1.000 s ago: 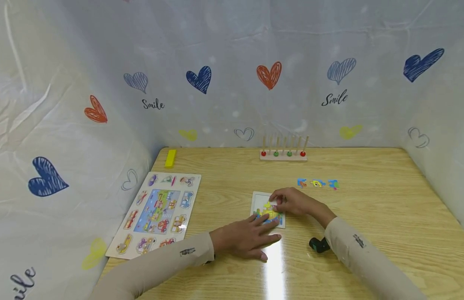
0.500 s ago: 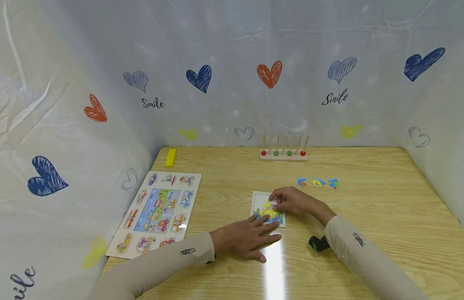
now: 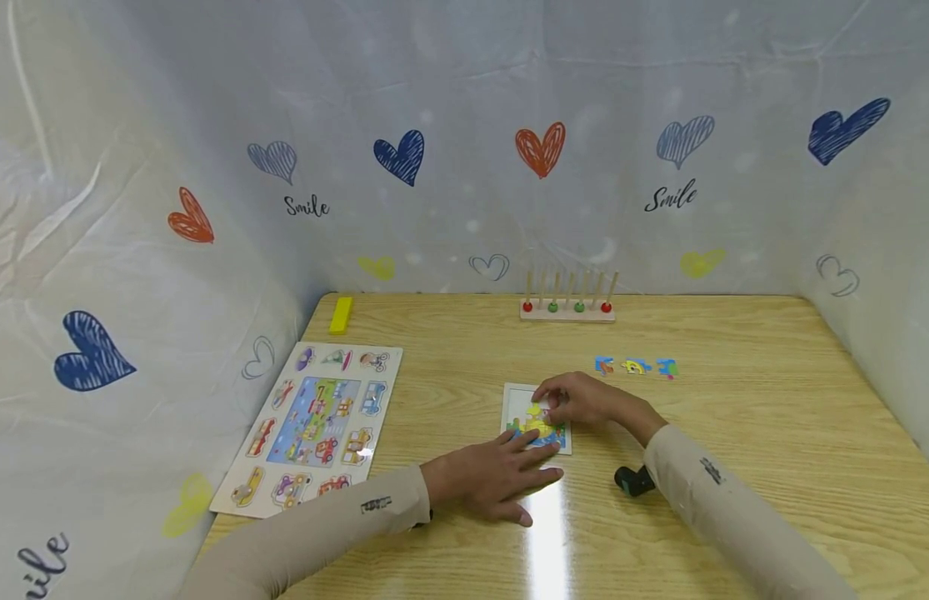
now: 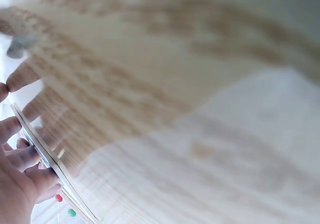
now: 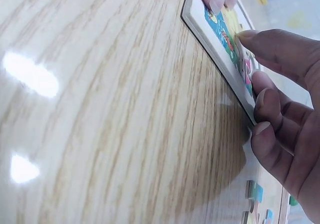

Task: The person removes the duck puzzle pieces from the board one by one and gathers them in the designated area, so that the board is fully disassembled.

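Puzzle, partly filled, amid the tabletop

Glossy wood grain surrounds a flat, pale-rimmed square whose knobbed parts form a yellow shape above blue. The left hand is released, fingers spread, tips resting on the puzzle's near part. At the puzzle's right side, the right hand pinches a pink-marked piece between thumb and curled fingers; whether it is fully seated I cannot tell.

The head view alone shows a smooth yellow block near the tabletop's far left corner and a larger board along the left edge. A wooden peg stand is at the far edge; three loose pieces lie in a row toward the far right corner. The right wrist view reveals the puzzle's thin edge and an orange figure on blue; the left wrist view has the puzzle nearly edge-on.
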The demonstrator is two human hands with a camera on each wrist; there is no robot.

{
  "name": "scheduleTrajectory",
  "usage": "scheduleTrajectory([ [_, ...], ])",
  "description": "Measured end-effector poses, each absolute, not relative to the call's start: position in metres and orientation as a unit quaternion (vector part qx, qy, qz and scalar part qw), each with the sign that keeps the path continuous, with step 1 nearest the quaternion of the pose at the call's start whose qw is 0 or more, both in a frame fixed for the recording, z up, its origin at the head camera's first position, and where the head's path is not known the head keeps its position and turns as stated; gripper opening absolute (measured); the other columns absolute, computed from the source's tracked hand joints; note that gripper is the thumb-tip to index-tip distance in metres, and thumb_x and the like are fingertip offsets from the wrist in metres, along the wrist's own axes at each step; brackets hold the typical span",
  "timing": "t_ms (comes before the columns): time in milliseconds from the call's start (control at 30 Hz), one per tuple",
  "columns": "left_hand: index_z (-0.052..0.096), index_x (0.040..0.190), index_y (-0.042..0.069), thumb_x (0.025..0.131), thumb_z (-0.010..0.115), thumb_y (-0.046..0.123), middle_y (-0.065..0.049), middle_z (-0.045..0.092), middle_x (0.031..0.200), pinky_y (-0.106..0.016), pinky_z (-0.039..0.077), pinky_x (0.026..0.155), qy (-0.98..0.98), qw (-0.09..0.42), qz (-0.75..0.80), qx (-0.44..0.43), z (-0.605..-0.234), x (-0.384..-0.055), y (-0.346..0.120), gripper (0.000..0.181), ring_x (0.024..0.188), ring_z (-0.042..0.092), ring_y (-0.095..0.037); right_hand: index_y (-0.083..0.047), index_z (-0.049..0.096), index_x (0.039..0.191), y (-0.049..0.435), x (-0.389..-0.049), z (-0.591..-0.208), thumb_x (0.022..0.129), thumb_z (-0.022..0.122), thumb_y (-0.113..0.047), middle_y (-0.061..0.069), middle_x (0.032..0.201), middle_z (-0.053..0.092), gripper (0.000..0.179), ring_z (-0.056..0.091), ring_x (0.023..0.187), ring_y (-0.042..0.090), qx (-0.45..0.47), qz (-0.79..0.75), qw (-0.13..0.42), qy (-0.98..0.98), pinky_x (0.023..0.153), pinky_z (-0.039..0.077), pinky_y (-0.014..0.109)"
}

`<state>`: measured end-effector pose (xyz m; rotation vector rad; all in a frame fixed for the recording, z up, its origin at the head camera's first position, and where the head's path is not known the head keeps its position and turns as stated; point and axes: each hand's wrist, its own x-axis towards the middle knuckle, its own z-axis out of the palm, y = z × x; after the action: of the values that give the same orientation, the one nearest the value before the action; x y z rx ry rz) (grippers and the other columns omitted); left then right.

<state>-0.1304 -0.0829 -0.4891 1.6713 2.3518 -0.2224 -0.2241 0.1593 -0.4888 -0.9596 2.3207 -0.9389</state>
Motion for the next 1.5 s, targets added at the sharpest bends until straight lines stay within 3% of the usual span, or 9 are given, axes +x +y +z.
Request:
scheduleTrajectory([
  [533,0.016,0.163,0.024,0.101,0.033,0.067,-0.007,0.003,0.171,-0.052,0.021,0.123,0.812,0.129,-0.05,0.567,-0.4871,-0.1268,-0.0856,0.077,0.156,0.009,-0.038,-0.01,0.069,0.126,0.162,-0.2312,-0.4875,0.088,0.078,-0.021,0.001,0.099,0.065,0.04,0.055,0.087,0.013,-0.362,-0.315,0.256,0.839,0.077,0.048,0.028],
  [1233,0.016,0.163,0.024,0.101,0.031,0.067,-0.007,0.003,0.171,-0.053,0.021,0.123,0.814,0.121,-0.046,0.567,-0.489,-0.1264,-0.0863,0.077,0.156,0.007,-0.038,-0.012,0.071,0.117,0.1593,-0.2313,-0.4856,0.086,0.08,-0.018,0.001,0.098,0.063,0.033,0.054,0.086,0.014,-0.369,-0.309,0.234,0.845,0.074,0.045,0.027],
  [1500,0.013,0.163,0.025,0.101,0.03,0.067,-0.007,0.0,0.171,-0.053,0.019,0.124,0.814,0.125,-0.045,0.565,-0.4913,-0.1272,-0.0855,0.077,0.156,0.005,-0.038,-0.012,0.068,0.114,0.158,-0.231,-0.4886,0.089,0.077,-0.018,0.002,0.099,0.064,0.027,0.056,0.087,0.015,-0.37,-0.324,0.226,0.841,0.077,0.047,0.029],
])
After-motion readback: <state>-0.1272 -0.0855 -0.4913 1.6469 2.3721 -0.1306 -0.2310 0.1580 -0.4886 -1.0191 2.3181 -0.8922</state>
